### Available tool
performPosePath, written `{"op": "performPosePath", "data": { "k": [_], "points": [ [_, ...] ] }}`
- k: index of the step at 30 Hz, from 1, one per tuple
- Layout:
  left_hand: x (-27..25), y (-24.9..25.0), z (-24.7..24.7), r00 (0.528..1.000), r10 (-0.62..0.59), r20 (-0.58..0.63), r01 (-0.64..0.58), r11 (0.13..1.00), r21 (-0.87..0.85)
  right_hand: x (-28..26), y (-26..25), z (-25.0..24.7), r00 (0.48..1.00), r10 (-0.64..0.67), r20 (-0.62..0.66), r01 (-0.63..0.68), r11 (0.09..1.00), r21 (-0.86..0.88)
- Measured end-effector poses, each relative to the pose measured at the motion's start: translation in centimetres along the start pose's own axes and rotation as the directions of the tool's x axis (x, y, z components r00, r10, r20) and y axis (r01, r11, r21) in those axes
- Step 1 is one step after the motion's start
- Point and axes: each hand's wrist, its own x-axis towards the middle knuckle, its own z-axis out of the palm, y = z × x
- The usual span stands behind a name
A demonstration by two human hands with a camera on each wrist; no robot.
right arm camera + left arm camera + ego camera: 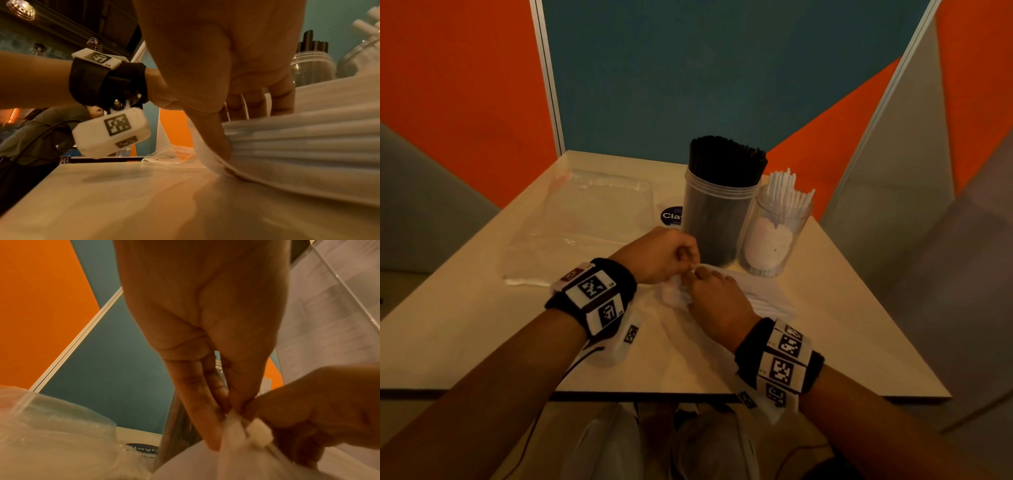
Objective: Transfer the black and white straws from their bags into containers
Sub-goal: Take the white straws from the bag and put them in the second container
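Observation:
A clear bag of white straws (763,296) lies on the table in front of two clear containers. My left hand (666,255) pinches the bag's bunched mouth (236,423), and my right hand (717,296) grips the same end from the near side. In the right wrist view my right thumb presses the plastic against the white straws (298,146) inside. The taller container (717,219) is packed with black straws (726,161). The shorter container (774,236) to its right holds several white straws (789,193).
An empty clear bag (585,219) lies flat on the left half of the table (482,325). A round dark sticker (672,216) sits beside the tall container. Orange and teal partition walls (688,68) close in the table's back and sides.

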Motion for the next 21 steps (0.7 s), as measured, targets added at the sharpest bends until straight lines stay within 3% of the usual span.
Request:
{"op": "performPosePath", "data": {
  "k": [7, 11, 15, 21],
  "points": [
    [-0.2, 0.0, -0.1, 1.000, -0.011, -0.008, 0.011, 0.999, 0.045, 0.2, 0.5, -0.2, 0.999, 0.003, -0.047, 0.004, 0.992, 0.128],
    [-0.6, 0.1, -0.6, 0.993, -0.091, 0.076, 0.086, 0.994, 0.061, 0.7, 0.9, -0.5, 0.999, 0.040, -0.025, -0.036, 0.987, 0.156],
    [-0.8, 0.2, -0.9, 0.978, -0.145, 0.152, 0.150, 0.989, -0.018, 1.0, 1.2, -0.7, 0.998, 0.065, 0.007, -0.065, 0.988, 0.142],
    [-1.0, 0.0, -1.3, 0.973, -0.163, 0.163, 0.184, 0.975, -0.124, 0.9, 1.4, -0.5, 0.996, 0.080, 0.045, -0.086, 0.984, 0.157]
  ]
}}
